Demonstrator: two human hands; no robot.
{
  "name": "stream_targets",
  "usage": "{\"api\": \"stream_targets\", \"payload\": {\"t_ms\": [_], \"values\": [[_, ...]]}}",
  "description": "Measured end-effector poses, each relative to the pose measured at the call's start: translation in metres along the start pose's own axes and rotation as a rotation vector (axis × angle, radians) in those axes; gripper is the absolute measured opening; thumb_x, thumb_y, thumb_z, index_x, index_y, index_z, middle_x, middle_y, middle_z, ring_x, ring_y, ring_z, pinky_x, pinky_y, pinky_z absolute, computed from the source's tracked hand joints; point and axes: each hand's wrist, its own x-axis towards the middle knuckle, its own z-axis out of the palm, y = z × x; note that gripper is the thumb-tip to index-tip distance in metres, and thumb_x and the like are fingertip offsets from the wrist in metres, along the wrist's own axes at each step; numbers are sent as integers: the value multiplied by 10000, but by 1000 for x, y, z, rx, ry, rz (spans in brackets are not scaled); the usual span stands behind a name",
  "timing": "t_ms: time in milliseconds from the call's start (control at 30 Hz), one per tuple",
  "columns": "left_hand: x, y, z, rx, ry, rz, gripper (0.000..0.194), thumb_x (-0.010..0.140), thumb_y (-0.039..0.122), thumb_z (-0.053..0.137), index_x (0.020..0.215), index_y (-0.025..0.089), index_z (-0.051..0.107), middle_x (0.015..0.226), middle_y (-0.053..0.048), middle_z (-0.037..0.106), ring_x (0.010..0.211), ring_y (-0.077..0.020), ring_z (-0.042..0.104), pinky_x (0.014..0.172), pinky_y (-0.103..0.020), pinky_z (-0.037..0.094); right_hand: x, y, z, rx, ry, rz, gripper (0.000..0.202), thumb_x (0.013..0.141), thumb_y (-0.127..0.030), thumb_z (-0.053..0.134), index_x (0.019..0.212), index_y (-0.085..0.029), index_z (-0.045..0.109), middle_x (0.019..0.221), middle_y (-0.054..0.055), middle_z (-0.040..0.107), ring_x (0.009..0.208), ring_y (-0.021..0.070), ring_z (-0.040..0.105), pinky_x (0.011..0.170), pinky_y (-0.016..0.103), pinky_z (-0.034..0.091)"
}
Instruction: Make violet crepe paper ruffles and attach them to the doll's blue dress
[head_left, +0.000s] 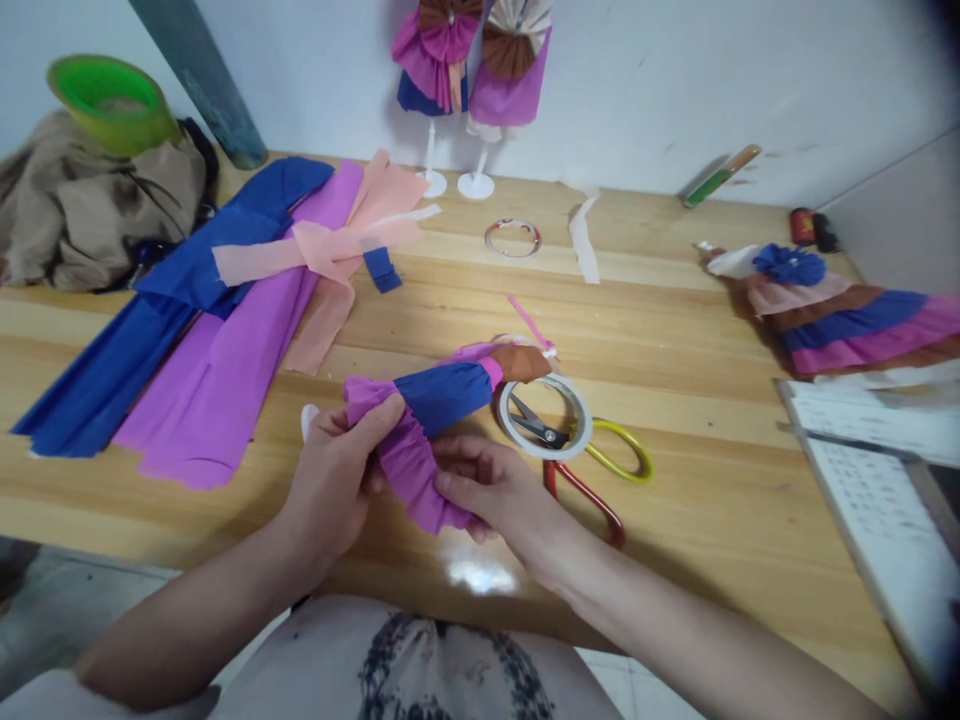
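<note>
Between my hands is a small doll dress of crepe paper with a blue body (442,395), a brown top (523,362) and a gathered purple ruffle (409,462). My left hand (341,465) pinches the ruffle where it meets the blue paper. My right hand (487,485) has thumb and fingers closed on the ruffle's loose lower end. A white disc, perhaps a stand's base (308,420), shows in part behind my left hand. Just beyond my right hand lie a roll of tape (579,395) and scissors with red and yellow handles (630,458).
Blue (97,370), purple (217,400) and peach crepe paper (330,290) lie at left, near a brown cloth (75,190) bearing a green tape roll (142,120). Dressed figures on white stands (475,186) stand by the wall. A layered paper dress (847,320) and notebook (862,440) are right.
</note>
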Motion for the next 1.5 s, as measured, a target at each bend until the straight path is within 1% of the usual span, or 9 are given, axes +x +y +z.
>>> {"api": "stream_targets", "payload": {"t_ms": [167, 300, 500, 733, 833, 967, 1133, 1267, 1500], "values": [[2, 1, -1, -23, 2, -13, 407, 581, 362, 856, 480, 160, 517, 415, 64, 464, 352, -30, 339, 337, -165, 216, -15, -13, 5, -125, 21, 6, 116, 728, -267, 627, 673, -175, 582, 525, -54, 520, 415, 54, 403, 382, 183, 318], [0, 2, 1, -83, 24, -26, 352, 553, 322, 880, 525, 149, 574, 484, 60, 523, 433, -43, 430, 415, -164, 339, -31, -28, 19, -202, -3, -162, 97, 771, -182, 560, 677, -181, 587, 586, -32, 562, 527, 82, 490, 494, 201, 381], [-6, 5, 3, -46, 44, -43, 370, 574, 349, 870, 535, 150, 560, 483, 74, 477, 438, -37, 383, 418, -173, 297, -40, -33, 30, -376, -20, -307, 111, 812, -180, 551, 709, -179, 591, 630, -26, 565, 577, 95, 479, 518, 216, 360], [-2, 6, 1, -68, 28, -24, 371, 510, 365, 900, 513, 148, 599, 492, 47, 531, 456, -51, 425, 429, -179, 325, -13, -9, 18, -281, 9, -174, 115, 776, -106, 542, 700, -177, 589, 598, -27, 570, 537, 89, 505, 486, 190, 392], [-2, 6, -2, -20, -5, -12, 420, 531, 402, 896, 488, 153, 561, 456, 53, 490, 414, -39, 366, 384, -178, 241, -3, -4, 15, -229, -15, -126, 105, 782, -110, 541, 717, -169, 598, 580, -32, 566, 457, 68, 462, 412, 172, 371], [-3, 6, -5, 47, -59, -1, 454, 597, 431, 860, 463, 162, 519, 408, 55, 437, 363, -34, 309, 359, -190, 179, 4, -1, 11, -188, -80, -101, 86, 782, -140, 547, 765, -156, 630, 623, -25, 598, 409, 56, 486, 375, 166, 395], [-2, 6, -8, 45, -70, 27, 438, 634, 406, 846, 487, 163, 513, 428, 61, 414, 368, -28, 284, 360, -187, 156, 9, -6, 8, -197, -59, -55, 122, 750, -120, 546, 748, -131, 667, 620, -26, 606, 373, 42, 516, 351, 144, 344], [0, 6, -10, 13, -103, 41, 452, 674, 393, 833, 501, 157, 488, 445, 65, 397, 383, -20, 267, 368, -173, 150, 6, -7, 6, -72, -70, 11, 163, 730, -213, 611, 810, -122, 720, 628, -14, 649, 353, 47, 532, 318, 140, 288], [2, 5, -9, -36, -128, 15, 466, 678, 379, 834, 506, 151, 465, 441, 74, 388, 373, -8, 245, 363, -158, 158, -10, -1, 1, 292, -13, 85, 380, 640, -369, 795, 911, -117, 710, 887, 91, 766, 390, 80, 615, 356, 164, 404]]}}
